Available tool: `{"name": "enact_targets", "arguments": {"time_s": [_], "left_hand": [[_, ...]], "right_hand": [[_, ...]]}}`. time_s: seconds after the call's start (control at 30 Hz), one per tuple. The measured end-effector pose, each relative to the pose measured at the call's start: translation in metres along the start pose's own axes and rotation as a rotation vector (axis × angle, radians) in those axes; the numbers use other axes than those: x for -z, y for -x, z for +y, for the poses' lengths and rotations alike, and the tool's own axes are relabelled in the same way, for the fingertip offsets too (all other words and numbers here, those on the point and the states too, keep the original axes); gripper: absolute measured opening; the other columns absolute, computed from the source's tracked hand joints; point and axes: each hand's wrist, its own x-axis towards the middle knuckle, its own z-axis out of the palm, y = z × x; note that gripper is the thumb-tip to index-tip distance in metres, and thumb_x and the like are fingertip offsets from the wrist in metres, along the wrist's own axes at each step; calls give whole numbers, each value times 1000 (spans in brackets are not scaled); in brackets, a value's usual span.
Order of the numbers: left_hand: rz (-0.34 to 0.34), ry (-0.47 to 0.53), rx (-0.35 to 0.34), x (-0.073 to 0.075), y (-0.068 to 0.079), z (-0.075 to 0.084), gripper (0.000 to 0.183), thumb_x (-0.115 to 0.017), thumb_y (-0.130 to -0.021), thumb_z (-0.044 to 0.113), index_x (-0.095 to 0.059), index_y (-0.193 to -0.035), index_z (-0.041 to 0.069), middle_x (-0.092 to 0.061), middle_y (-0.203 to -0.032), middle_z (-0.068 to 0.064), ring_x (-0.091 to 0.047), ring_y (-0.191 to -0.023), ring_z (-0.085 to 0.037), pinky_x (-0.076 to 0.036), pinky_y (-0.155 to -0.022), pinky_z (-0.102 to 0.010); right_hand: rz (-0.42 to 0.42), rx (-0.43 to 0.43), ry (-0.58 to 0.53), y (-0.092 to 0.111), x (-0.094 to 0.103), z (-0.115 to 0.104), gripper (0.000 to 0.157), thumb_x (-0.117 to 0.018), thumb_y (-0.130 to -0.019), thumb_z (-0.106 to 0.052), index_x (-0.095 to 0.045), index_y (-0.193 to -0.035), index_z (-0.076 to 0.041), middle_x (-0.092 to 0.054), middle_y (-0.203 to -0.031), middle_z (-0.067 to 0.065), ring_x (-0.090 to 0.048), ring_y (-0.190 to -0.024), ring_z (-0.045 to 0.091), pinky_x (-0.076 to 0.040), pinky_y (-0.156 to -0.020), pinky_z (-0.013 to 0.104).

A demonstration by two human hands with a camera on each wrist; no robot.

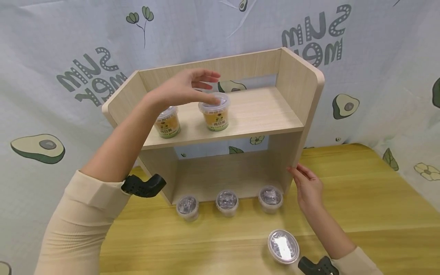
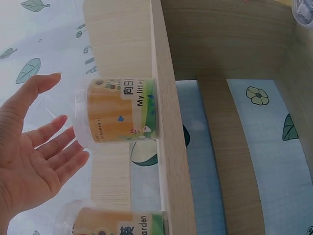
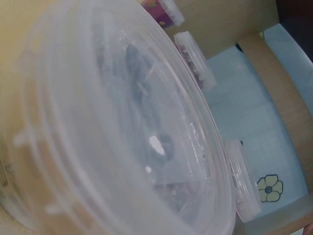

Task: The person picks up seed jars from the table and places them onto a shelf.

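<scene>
A two-tier wooden shelf stands on the table. On its upper board are two clear-lidded plastic cups with orange and green labels, the middle cup and the left cup. My left hand hovers at the middle cup's lid in the head view. In the left wrist view its fingers spread loosely, apart from the lid, with nothing in the palm. Low on the shelf's right side panel, my right hand holds the front edge between thumb and fingers. A lidded cup fills much of the right wrist view.
Along the shelf's lower front stand three small lidded cups: a left one, a central one and a right one. Nearer me, another lidded cup sits on the yellow wooden table. Behind hangs a printed curtain.
</scene>
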Motion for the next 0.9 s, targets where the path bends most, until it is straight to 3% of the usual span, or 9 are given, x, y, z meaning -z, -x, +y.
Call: {"name": "enact_targets", "arguments": {"time_s": [0.47, 0.9], "left_hand": [[46, 51, -42, 1, 7, 9, 68, -73, -80, 25, -40, -138, 16, -42, -141, 2, -42, -127, -13, -35, -104, -31], [129, 105, -122, -11, 26, 8, 63, -74, -79, 23, -46, -135, 17, -48, -136, 2, -45, -122, -9, -33, -105, -28]], "right_hand": [[-11, -4, -3, 0, 0, 0, 20, -65, -76, 13, -68, -73, -6, -65, -78, 1, -64, -76, 10, -51, -75, 16], [-14, 9, -5, -1, 0, 1, 22, -64, -77, 14, -69, -72, -6, -66, -76, 1, -63, -75, 10, -51, -75, 16]]}}
